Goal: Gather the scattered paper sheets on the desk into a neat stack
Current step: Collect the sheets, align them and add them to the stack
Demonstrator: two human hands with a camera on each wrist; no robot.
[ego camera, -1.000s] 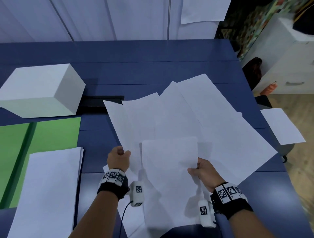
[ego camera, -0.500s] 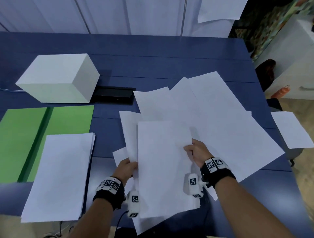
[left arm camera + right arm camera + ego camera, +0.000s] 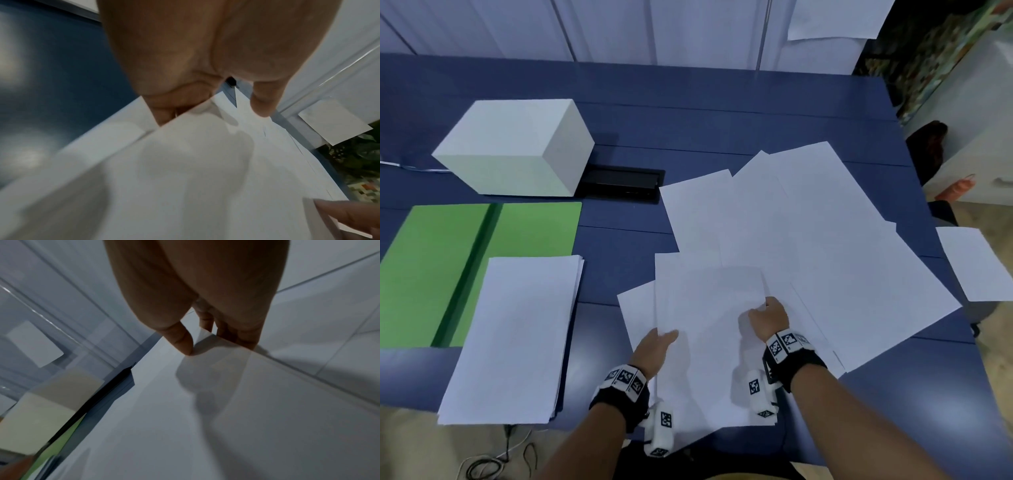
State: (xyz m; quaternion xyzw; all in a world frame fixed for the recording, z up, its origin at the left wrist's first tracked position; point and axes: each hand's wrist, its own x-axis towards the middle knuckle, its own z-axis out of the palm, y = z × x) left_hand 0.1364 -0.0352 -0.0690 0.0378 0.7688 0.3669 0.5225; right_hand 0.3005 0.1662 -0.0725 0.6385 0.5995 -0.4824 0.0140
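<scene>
Several white paper sheets (image 3: 808, 246) lie fanned and overlapping on the right half of the blue desk (image 3: 688, 113). A few gathered sheets (image 3: 709, 329) are held between both hands near the desk's front edge. My left hand (image 3: 657, 346) grips their left edge, fingers under the paper (image 3: 185, 162) and thumb on top. My right hand (image 3: 768, 318) pinches their right edge, thumb on top of the sheets (image 3: 205, 402) and fingers beneath. A neat white stack (image 3: 513, 335) lies at the front left.
A green folder (image 3: 448, 267) lies partly under the neat stack. A white box (image 3: 513, 147) stands at the back left beside a black cable hatch (image 3: 619, 185). One sheet (image 3: 976, 263) lies off the desk's right edge on a chair. Cables lie on the floor below.
Both hands have drawn the gathered sheets toward the desk's front edge, and the left hand has shifted from the far sheets to the bundle's left edge. The view has tilted left.
</scene>
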